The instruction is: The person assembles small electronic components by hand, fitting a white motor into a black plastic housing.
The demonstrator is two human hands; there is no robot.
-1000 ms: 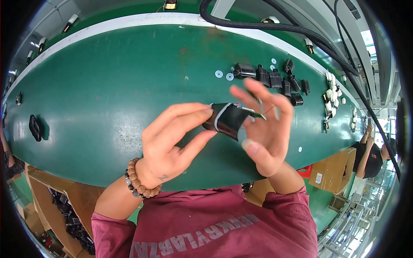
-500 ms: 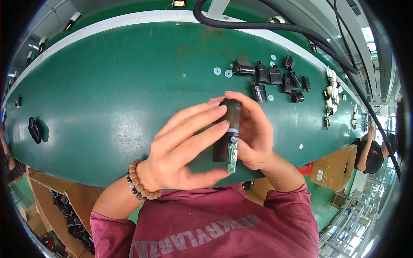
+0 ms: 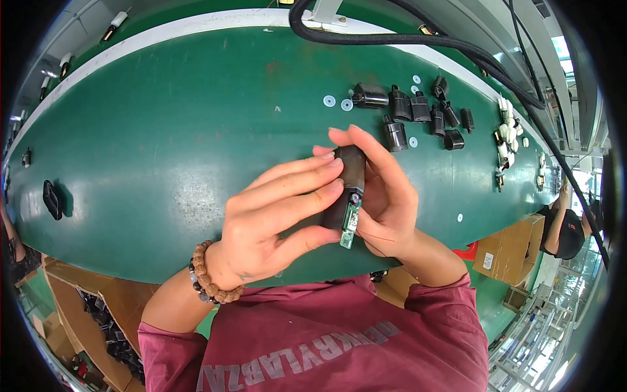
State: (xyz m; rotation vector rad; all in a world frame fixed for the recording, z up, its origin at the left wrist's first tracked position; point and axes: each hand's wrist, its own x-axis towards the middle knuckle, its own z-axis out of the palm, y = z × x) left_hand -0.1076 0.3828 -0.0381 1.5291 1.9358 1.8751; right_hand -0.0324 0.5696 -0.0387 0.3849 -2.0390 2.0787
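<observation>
Both hands close around one small device over the near middle of the bench. It has a dark smoky plastic cap at its far end and a narrow green circuit board sticking out toward me. My left hand lays its fingertips along the cap's left side, its thumb near the board's lower end. A black part of the device shows beneath that hand. My right hand curls round the right side, index finger up by the cap's far end. A thin red wire shows at the right palm.
Several black plastic housings and pale washers lie on the green bench beyond my right hand. White parts are heaped farther right. A black piece lies far left. Cartons stand beside the bench; a black cable hangs overhead.
The device has shifted slightly away from me, and its board now tilts a little. A pale band between cap and board no longer shows. Both hands keep their hold.
</observation>
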